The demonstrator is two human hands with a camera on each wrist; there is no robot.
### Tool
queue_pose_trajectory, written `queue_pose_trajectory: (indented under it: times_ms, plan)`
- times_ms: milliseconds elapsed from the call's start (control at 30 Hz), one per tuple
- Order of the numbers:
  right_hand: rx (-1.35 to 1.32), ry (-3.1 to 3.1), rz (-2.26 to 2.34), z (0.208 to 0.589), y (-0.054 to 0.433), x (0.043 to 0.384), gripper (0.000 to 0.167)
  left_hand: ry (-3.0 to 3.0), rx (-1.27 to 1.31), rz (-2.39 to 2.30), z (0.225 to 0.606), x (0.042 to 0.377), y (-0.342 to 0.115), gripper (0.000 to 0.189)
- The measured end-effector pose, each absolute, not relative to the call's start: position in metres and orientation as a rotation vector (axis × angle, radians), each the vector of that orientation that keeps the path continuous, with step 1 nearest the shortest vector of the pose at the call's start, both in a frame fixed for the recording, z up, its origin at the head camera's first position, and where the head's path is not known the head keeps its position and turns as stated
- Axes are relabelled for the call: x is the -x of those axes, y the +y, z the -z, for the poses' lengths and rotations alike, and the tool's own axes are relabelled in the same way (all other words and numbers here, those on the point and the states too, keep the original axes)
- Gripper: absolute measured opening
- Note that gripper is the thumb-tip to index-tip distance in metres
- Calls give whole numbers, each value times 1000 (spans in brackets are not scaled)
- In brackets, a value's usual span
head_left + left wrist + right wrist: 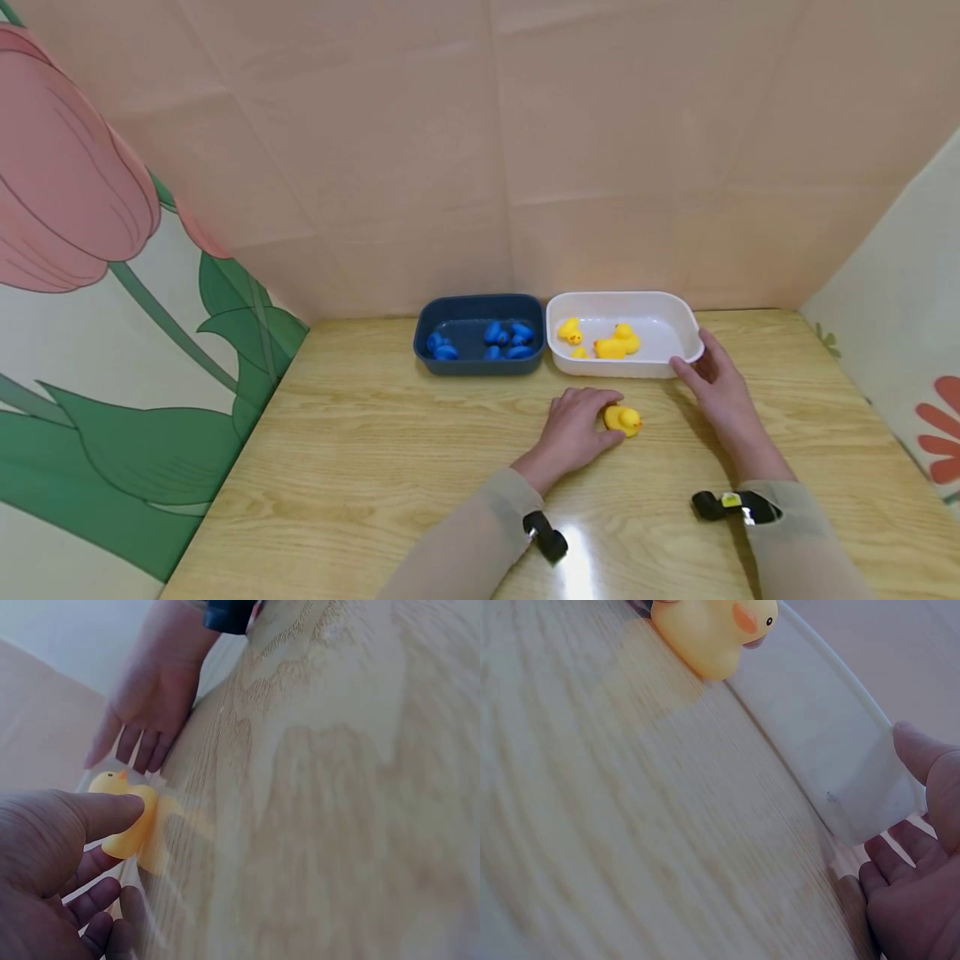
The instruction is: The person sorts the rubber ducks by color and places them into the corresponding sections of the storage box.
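A yellow rubber duck (622, 420) sits on the wooden tabletop in front of a white tub (619, 368). My left hand (573, 429) holds this duck from its left side, and in the left wrist view the thumb (112, 814) lies across it. At the tub's right end is my right hand (722, 392), its thumb (922, 750) at the rim and the other fingers against the outer end wall. Inside the tub lie several more yellow ducks (624, 340), toward its left half.
Left of the white tub, close against it, stands a dark blue tub (480, 367) holding several blue ducks (519, 333). A pinkish cloth wall (495, 167) rises behind both tubs. Flower-printed panels (82, 167) border the table on the left and right.
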State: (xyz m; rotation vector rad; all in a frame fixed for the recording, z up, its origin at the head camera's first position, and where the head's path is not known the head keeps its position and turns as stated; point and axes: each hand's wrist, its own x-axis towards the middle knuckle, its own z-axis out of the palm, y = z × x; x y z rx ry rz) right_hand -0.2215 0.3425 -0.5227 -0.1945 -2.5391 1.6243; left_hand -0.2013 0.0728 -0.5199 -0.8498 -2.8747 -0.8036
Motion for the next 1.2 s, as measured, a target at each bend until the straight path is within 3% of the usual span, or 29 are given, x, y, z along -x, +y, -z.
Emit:
queue_pose_trajectory:
  times_ms: [1200]
  plan:
    - [183, -2526, -1656, 522, 345, 219, 98, -2819, 809, 1014, 486, 198, 63, 48]
